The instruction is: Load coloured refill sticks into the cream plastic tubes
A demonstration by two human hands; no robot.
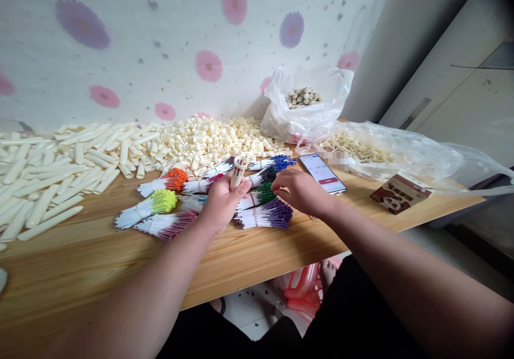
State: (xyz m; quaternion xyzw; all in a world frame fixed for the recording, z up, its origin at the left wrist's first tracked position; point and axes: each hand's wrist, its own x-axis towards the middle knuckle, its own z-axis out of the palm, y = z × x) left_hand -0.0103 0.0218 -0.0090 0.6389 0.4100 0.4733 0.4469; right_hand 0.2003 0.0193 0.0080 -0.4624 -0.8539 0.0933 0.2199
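Left hand (pixel 222 197): wrapped around a cream, tubular plastic pen barrel (pixel 238 174), which stands near upright above the bundles at mid-table. The mouth end clears the fist and tips toward the viewer, so coloured bits show inside; the low grip presumably keeps that end free.

Right hand (pixel 300 189): fingers bent, thumb near the fingertips, a narrow gap at most. Poised by the green-tipped bundle of thin white sticks (pixel 261 196); contact unclear. Cannot tell whether anything is pinched.

Bundles lie between the piles and the near edge of the wood-grain table (pixel 120 265), sorted by tip colour, likely so each shade is easy to pick out. Around the left hand: the yellow-tipped bundle (pixel 163 201), orange-tipped bundle (pixel 175 179) and purple-tipped bundle (pixel 268 214). Bands circle the shafts of at least 2, probably to stop them rolling apart.

Behind: a heap of short, slotted cream plastic pieces (pixel 212 138); at left, a pile of long, smooth cream plastic tubes (pixel 60 173). Parts seem grouped by shape.

Right of the heap, a white translucent plastic bag (pixel 281 121) stands mouth up, holding clustered cream pieces. A black-edged phone (pixel 322 174) lies face up beside the right hand, probably for easy reading.
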